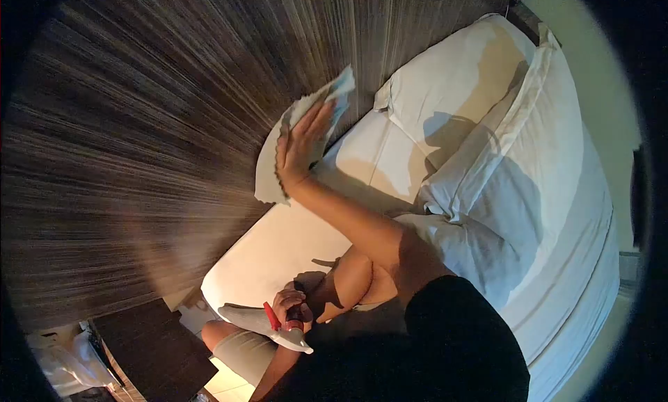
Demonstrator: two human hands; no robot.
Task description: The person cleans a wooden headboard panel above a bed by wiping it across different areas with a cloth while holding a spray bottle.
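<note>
My right hand [300, 146] reaches up over the bed and holds a pale cloth [271, 167] with bluish patches, spread flat at the dark wood-grain panel [174, 110]. The fingers lie extended over the cloth, and its ragged edges stick out around them. Lower down, my left hand [289, 304] is closed around the neck of a spray bottle [292, 338] with a white head and a red trigger. Most of that bottle's body is hidden by the hand and shadow.
A bed with a white sheet [261, 252] runs along the panel. Pillows [445, 75] and a rumpled white duvet [557, 186] lie on it. My bent leg [348, 284] rests on the mattress. At the lower left stands a dark bedside cabinet [149, 350] beside white fabric [69, 364].
</note>
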